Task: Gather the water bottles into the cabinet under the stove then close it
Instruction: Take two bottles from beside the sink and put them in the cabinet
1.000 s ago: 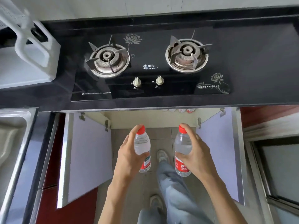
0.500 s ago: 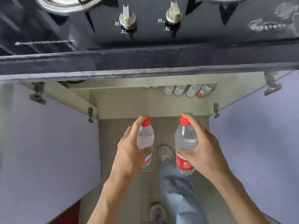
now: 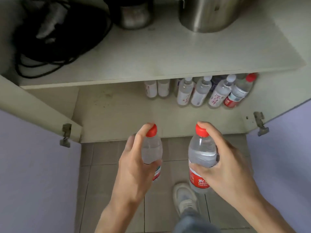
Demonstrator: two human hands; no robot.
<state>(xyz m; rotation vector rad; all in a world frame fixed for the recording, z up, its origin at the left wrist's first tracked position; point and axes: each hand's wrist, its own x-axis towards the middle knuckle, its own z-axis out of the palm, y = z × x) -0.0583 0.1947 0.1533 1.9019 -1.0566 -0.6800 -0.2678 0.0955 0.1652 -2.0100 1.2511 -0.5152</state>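
My left hand (image 3: 133, 167) grips a small clear water bottle (image 3: 152, 148) with a red cap and red label. My right hand (image 3: 230, 167) grips a second, similar bottle (image 3: 202, 153), upright. Both are held above the tiled floor just in front of the open cabinet's bottom shelf (image 3: 117, 118). Several water bottles (image 3: 202, 91) stand in a row at the back right of that shelf, partly hidden under the upper shelf (image 3: 151, 52). Both cabinet doors stand open: the left door (image 3: 33, 174) and the right door (image 3: 286, 148).
On the upper shelf lie a coiled black cable (image 3: 55, 39), a dark pot (image 3: 134, 14) and a steel pot (image 3: 208, 12). Door hinges (image 3: 66, 133) sit at the cabinet's front corners. My shoe (image 3: 185, 199) and trouser leg are on the floor below the bottles.
The view has dropped from the stove top down into the cabinet, now close. Both hands still hold their bottles and are nearer the bottom shelf.
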